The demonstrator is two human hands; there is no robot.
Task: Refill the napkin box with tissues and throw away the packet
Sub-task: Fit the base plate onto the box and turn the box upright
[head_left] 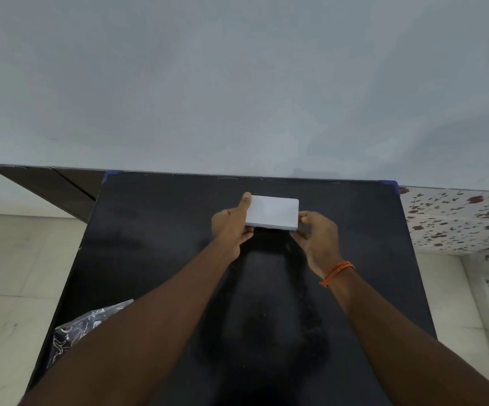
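A white rectangular napkin box (272, 211) sits toward the far middle of the black table (155, 235). My left hand (231, 227) grips its left end, thumb lying along the top edge. My right hand (318, 232) holds its right end with fingertips; an orange thread band is on that wrist. The box's top face is plain and flat; no tissues show. A crinkled dark plastic packet (73, 335) with white print lies at the table's near left edge, partly hidden behind my left forearm.
A pale wall rises just behind the table's far edge. A floral-patterned surface (457, 221) stands to the right. A dark brown panel (53, 186) sits at the left rear, with light floor tiles (17, 288) on both sides.
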